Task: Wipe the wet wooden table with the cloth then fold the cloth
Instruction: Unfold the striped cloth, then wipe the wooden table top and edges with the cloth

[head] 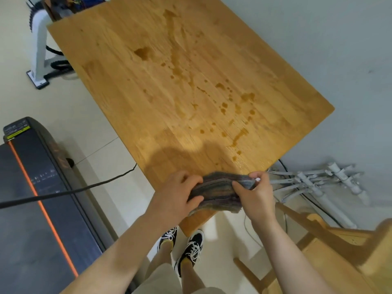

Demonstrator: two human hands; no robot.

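A wooden table (148, 85) fills the upper middle of the head view. Dark wet patches and drops (224, 107) run from its far middle down to the near right corner. A striped grey, folded cloth (216, 192) is held over the table's near corner. My left hand (176, 194) grips its left end, fingers curled over the top. My right hand (254, 194) pinches its right end, where a small white tag shows.
A wooden chair (343, 251) stands at the lower right. A dark treadmill (38, 209) lies at the left, with a black cable (84, 188) crossing above it. Grey folded stand parts (318, 183) lie on the floor to the right. A white post base (38, 79) stands at the far left.
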